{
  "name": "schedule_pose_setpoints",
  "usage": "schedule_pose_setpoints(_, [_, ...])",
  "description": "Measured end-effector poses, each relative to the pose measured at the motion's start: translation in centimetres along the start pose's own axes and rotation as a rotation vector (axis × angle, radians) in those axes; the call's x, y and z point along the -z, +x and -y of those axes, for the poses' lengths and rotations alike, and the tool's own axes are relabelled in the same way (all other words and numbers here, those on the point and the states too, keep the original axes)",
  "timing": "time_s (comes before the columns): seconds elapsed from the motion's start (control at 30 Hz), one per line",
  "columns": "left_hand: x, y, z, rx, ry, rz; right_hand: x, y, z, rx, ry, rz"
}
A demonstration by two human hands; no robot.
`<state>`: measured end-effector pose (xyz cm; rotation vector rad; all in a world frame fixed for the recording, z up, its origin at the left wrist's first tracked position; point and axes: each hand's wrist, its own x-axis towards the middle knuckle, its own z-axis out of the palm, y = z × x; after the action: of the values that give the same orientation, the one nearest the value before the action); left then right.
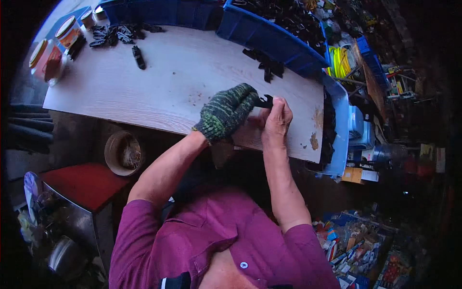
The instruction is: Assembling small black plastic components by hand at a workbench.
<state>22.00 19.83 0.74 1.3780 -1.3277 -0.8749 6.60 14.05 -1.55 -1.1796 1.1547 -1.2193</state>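
A small black part (264,101) with a notched edge is held between my two hands, above the front of the white wood-grain table (154,82). My left hand (228,111), in a green and black knit glove, is closed on its left side. The bare fingers of my right hand (278,118) pinch its right end. The gloved fingers cover much of the part, so its full shape is hidden. Beyond my hands lies a small group of black pieces (270,68). Toward the far left are a heap of similar black pieces (113,35) and a single one (138,57) apart from it.
Blue crates (274,37) line the table's far edge, one piled with black pieces. A light blue bin (340,130) adjoins the right edge. Lidded jars (67,32) stand at the far left. Below sit a round bucket (113,154) and a red-topped cabinet (84,183).
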Motion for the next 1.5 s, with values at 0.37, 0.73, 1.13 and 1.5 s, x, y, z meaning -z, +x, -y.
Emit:
schedule_pose_setpoints(0.37, [-5.8, 0.1, -1.4, 0.028, -0.076, -0.246, 1.5, 0.5, 0.1, 0.328, -0.241, -0.036])
schedule_pose_setpoints(0.73, [2.9, -1.1, 0.4, -0.342, 0.328, -0.477, 2.7, 0.8, 3.0, -0.222, 0.174, -0.147])
schedule_pose_setpoints(1.13, [17.7, -0.5, 5.3, -0.009, 1.161, -0.428, 8.1, 7.1, 5.0, -0.148, 0.023, -0.58])
schedule_pose_setpoints(1.5, [12.1, 1.1, 4.4, -0.401, 0.987, -0.284, -0.4, 8.0, 4.0, -0.283, -0.462, -0.076])
